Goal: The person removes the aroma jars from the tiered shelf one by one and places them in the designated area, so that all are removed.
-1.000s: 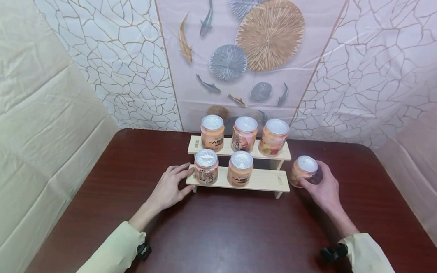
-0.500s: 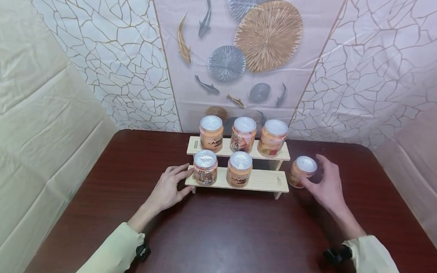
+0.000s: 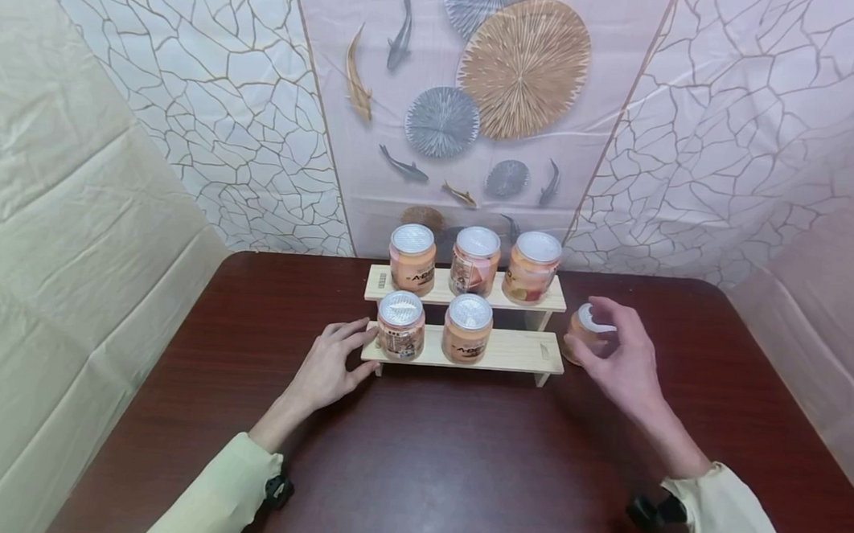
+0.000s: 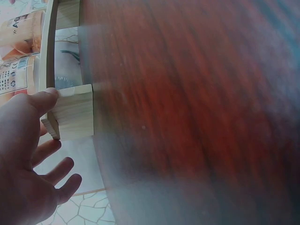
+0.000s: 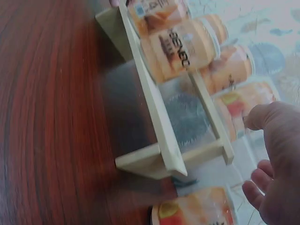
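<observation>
A two-tier wooden display stand (image 3: pixel 513 349) holds orange-labelled jars with silvery lids. Two jars stand on the lower tier, a left one (image 3: pixel 401 329) and a middle one (image 3: pixel 468 333); the upper tier carries three, including a right-hand jar (image 3: pixel 531 272). My left hand (image 3: pixel 326 367) holds the lower tier's left end, its thumb against the front edge in the left wrist view. Beside the stand's right end, another jar (image 3: pixel 583 323) is on the table, partly hidden by my right hand (image 3: pixel 628 361). The right wrist view shows this hand's fingers apart from that jar (image 5: pixel 194 208).
The dark red-brown table (image 3: pixel 417 459) extends in front of the stand and to both sides. Behind it hangs a patterned cloth (image 3: pixel 438 195) with fish and round motifs. Pale cloth walls (image 3: pixel 110 226) enclose the sides.
My right hand has loosened from around the right-hand table jar and shifted slightly up and left, now covering part of its lid. My left hand has stayed at the stand's end.
</observation>
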`<state>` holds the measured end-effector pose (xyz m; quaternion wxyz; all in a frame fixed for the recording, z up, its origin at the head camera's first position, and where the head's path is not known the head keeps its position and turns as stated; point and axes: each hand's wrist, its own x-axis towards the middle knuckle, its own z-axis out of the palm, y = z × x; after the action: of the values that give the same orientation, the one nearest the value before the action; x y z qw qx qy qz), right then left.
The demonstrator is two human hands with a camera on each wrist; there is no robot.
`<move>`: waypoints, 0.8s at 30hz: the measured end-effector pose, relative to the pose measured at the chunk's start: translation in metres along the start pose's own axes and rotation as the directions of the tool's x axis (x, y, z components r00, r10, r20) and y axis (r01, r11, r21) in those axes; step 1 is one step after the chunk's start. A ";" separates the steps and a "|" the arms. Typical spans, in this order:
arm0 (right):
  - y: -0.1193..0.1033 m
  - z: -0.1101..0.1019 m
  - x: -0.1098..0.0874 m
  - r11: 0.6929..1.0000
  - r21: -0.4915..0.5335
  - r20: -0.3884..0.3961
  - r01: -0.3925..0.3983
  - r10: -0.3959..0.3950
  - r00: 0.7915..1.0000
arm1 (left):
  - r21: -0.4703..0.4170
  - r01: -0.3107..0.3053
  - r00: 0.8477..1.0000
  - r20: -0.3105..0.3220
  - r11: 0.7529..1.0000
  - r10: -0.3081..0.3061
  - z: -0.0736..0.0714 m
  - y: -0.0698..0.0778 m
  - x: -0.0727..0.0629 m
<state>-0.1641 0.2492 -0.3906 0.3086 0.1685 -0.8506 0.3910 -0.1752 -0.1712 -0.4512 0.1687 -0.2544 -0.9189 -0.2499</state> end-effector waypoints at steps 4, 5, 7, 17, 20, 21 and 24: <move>-0.011 0.004 -0.001 0.998 0.061 0.043 -0.004 0.001 0.999 | 0.000 -0.003 1.000 -0.002 1.000 0.003 0.000 0.000 0.000; -0.013 0.006 -0.001 0.997 0.071 0.056 -0.003 -0.001 0.998 | -0.002 -0.006 1.000 -0.004 1.000 0.006 0.000 0.000 0.000; -0.016 0.008 -0.001 0.997 0.082 0.080 -0.001 -0.006 0.997 | -0.004 -0.009 1.000 -0.006 1.000 0.009 0.000 0.000 0.000; -0.028 0.026 -0.001 0.988 0.151 0.151 0.034 -0.057 0.987 | -0.003 0.007 1.000 0.001 1.000 -0.007 0.000 0.000 -0.001; -0.032 0.032 -0.001 0.975 0.218 0.155 0.036 -0.072 0.985 | -0.006 0.009 1.000 0.001 1.000 -0.009 0.000 0.001 -0.001; -0.033 0.034 -0.001 0.970 0.242 0.153 0.038 -0.077 0.985 | -0.006 0.009 1.000 0.001 1.000 -0.009 0.000 0.001 -0.001; -0.036 0.041 -0.002 0.958 0.283 0.148 0.039 -0.084 0.985 | -0.011 0.013 1.000 0.002 1.000 -0.013 0.000 0.001 -0.001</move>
<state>-0.1596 0.1954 -0.3923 0.2250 0.2671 -0.8032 0.4826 -0.1736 -0.1706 -0.4513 0.1648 -0.2496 -0.9194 -0.2556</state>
